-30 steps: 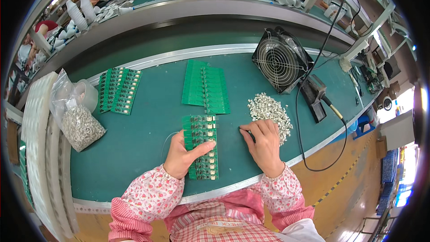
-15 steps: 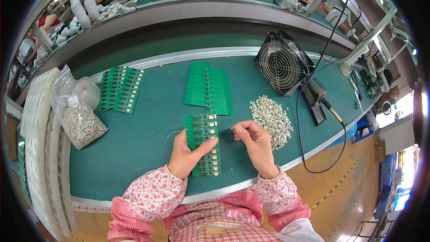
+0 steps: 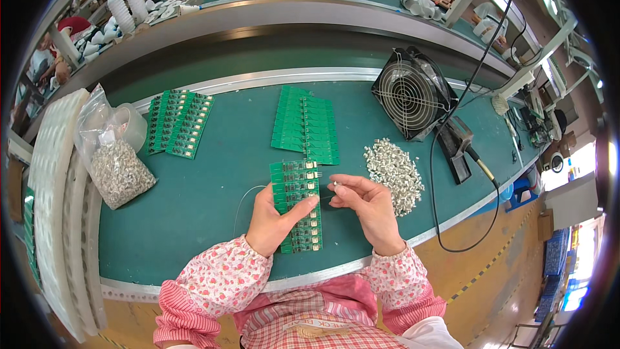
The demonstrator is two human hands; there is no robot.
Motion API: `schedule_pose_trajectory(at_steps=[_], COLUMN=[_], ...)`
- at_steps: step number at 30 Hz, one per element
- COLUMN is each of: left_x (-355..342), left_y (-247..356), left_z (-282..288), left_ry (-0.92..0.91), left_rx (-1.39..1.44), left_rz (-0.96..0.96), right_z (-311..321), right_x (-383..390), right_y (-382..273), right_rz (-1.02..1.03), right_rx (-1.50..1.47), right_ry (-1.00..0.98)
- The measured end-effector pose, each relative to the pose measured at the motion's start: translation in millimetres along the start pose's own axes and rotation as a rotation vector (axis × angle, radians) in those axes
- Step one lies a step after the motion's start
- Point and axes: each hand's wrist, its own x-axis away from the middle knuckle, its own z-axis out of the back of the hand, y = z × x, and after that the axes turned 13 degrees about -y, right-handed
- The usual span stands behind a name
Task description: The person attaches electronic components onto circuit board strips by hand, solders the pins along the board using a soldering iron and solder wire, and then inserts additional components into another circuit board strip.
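My left hand (image 3: 272,221) grips a green circuit board panel (image 3: 295,189) from its left side, the thumb lying across its face. Dark parts and pale square parts run down the panel in rows. Thin pins stick out of its right edge near the top. Just right of those pins, my right hand (image 3: 369,210) pinches a tiny whitish connector-like piece (image 3: 335,184) between thumb and fingertips, apart from the panel. Beside that hand lies a loose heap of small white and silvery pieces (image 3: 395,174).
Green board panels (image 3: 305,123) lie overlapped beyond my hands, with more populated panels (image 3: 181,123) at far left. A bag of small pieces (image 3: 121,171) stands by white foam trays (image 3: 55,207). At right are a caged fan (image 3: 413,94), a soldering iron stand (image 3: 455,155) and a looping cable (image 3: 434,207).
My right hand has shifted slightly toward the panel's pins, and the tiny piece at its fingertips now shows. The left hand still holds the panel. The whole view has moved a little.
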Motion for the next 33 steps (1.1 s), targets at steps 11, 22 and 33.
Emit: schedule_pose_trajectory(at_steps=[11, 22, 33], left_x=[-0.3, 0.8, 3.4], left_y=[-3.1, -9.1, -8.3], left_z=[-1.6, -3.3, -6.6], left_ry=[0.022, 0.057, -0.071], left_rx=[-0.039, -0.121, -0.32], left_rz=[-0.046, -0.114, -0.172], right_z=[-16.9, -33.2, -32.6], right_x=[-6.6, -11.2, -6.8], right_y=[-0.2, 10.5, 16.2], right_rz=[0.055, 0.009, 0.064], right_rx=[-0.023, -0.195, -0.195], right_ry=[-0.01, -0.047, 0.015])
